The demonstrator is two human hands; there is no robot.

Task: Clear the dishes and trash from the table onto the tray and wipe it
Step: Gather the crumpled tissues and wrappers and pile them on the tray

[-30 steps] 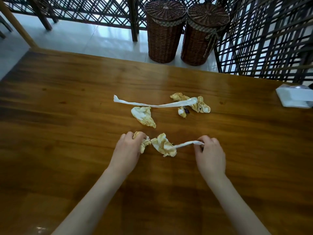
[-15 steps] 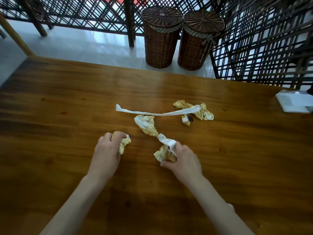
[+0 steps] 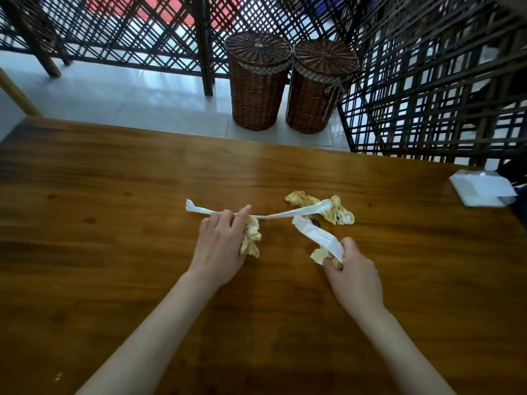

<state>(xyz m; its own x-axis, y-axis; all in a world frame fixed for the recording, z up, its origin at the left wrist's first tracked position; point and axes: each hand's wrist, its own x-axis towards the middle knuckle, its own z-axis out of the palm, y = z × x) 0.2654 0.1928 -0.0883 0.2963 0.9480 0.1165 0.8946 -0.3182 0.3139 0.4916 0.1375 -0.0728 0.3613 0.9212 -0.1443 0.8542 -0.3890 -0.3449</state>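
Table: the long brown polished wooden table [image 3: 114, 172] fills the view, and trash lies on it, so there's no wiping yet, I'd judge.
Baskets: two dark brown lidded wicker baskets [image 3: 258, 84] stand on the tiled floor past the far edge, beside the dark wooden lattice screen [image 3: 427, 81].
Packet: a white plastic-wrapped tissue packet [image 3: 482, 188] sits at the table's right edge, well apart from the action.
Left hand: the left hand [image 3: 221, 246] curls round a crumpled yellow-stained paper wad [image 3: 251, 239], with its fingertips on the long twisted white paper strip [image 3: 273, 215].
Right hand: the right hand [image 3: 353, 273] pinches a second crumpled stained wad with a flat white paper band [image 3: 318, 238] sticking up out of the grip.
Loose trash: a cluster of crumpled yellowish wrappers [image 3: 336, 213] sits at the strip's right end, untouched, with a small dark scrap just beside it that is too small to identify.
Tray: not in view.
Progress: mid-gathering by my read. Both hands are loaded, with the strip and far cluster left, then the tray drop, then the wipe.
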